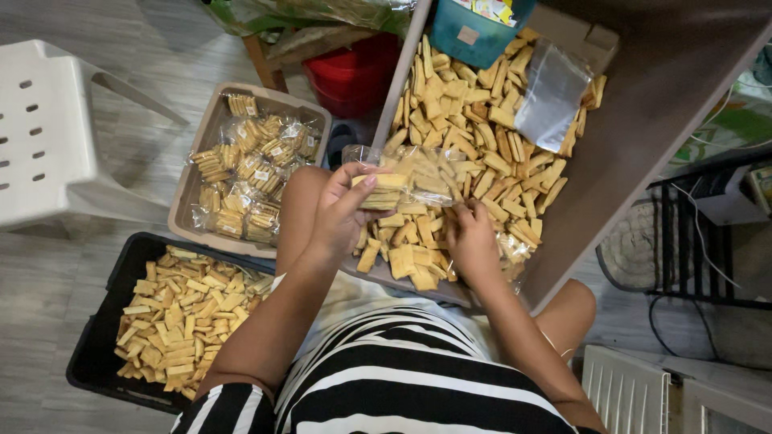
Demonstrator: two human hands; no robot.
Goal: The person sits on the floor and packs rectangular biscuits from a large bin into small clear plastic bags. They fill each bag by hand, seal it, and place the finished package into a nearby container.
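Observation:
My left hand (342,213) grips a clear plastic bag (414,178) partly filled with yellow rectangular crackers, held over a large brown tray (599,161). My right hand (470,237) is down among the loose crackers (474,128) heaped in that tray, fingers closed around some of them just below the bag's mouth. The tray rests across my lap. A spare empty clear bag (551,95) lies on the cracker heap farther back.
A beige bin (197,173) of packed cracker bags sits on the floor to the left. A black crate (96,345) of loose crackers lies nearer. A white plastic chair (48,137), a red container (354,76) and a teal tub (470,32) are around.

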